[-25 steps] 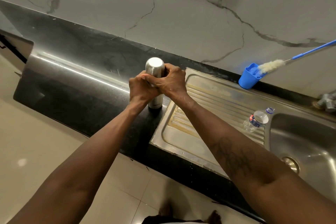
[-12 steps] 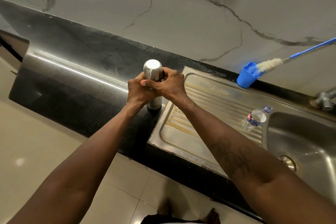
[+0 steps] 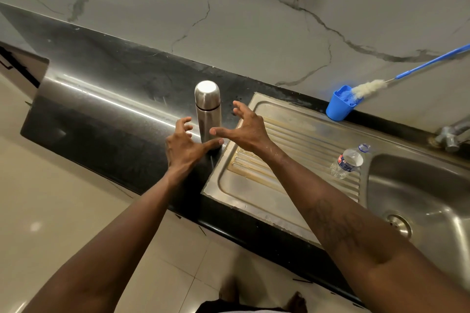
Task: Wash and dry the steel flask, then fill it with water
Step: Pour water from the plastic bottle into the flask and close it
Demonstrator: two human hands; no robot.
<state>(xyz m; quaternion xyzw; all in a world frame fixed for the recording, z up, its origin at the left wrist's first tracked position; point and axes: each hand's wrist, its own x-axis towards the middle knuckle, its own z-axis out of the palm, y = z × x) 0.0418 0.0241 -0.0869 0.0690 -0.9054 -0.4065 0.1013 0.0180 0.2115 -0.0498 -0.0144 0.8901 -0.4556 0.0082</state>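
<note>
Steel flask [image 3: 207, 112], capped and upright, stands on the black table [image 3: 114, 99] just off the drainboard's [image 3: 292, 160] left edge. Our left hand [image 3: 183, 146], beside that edge, and our right hand [image 3: 248, 129], over its left rim, hold nothing, fingers [image 3: 239, 107] spread apart. We judge the flask rigid, smooth, slippery when wet and heavier once filled. It is best gripped round the mid-body.

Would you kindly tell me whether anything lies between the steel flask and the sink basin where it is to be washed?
Yes: a clear plastic bottle lies on the ribbed drainboard right beside the basin, roughly on the line from the steel flask standing upright on the counter.
</note>
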